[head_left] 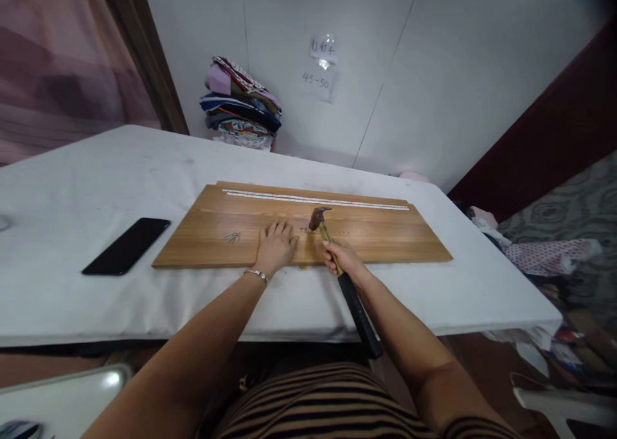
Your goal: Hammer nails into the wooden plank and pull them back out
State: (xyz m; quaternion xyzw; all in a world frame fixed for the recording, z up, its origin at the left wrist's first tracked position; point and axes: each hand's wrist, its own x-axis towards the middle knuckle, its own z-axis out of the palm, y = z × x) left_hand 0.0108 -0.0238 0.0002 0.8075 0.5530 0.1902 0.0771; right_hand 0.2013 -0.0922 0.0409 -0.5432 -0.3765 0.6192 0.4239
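Observation:
My right hand (pixel 341 258) grips a claw hammer (pixel 354 310) by the yellow part of its shaft, near the head. The rusty hammer head is just over the middle of a wooden board (pixel 385 236). Flat on that board, left of the hammer, lies my left hand (pixel 276 246) with its fingers spread. A row of small dark nail heads or holes (pixel 342 232) runs along the wood, partly hidden behind the hammer. Several loose nails (pixel 232 237) rest in a small pile to the left of my left hand.
The board lies on a white-covered table (pixel 144 310). A black phone (pixel 126 246) is at its left. White strips (pixel 313 199) run along the board's far side. Folded clothes (pixel 243 105) are stacked against the wall, where paper notes (pixel 318 82) hang. A white chair (pixel 563 400) stands lower right.

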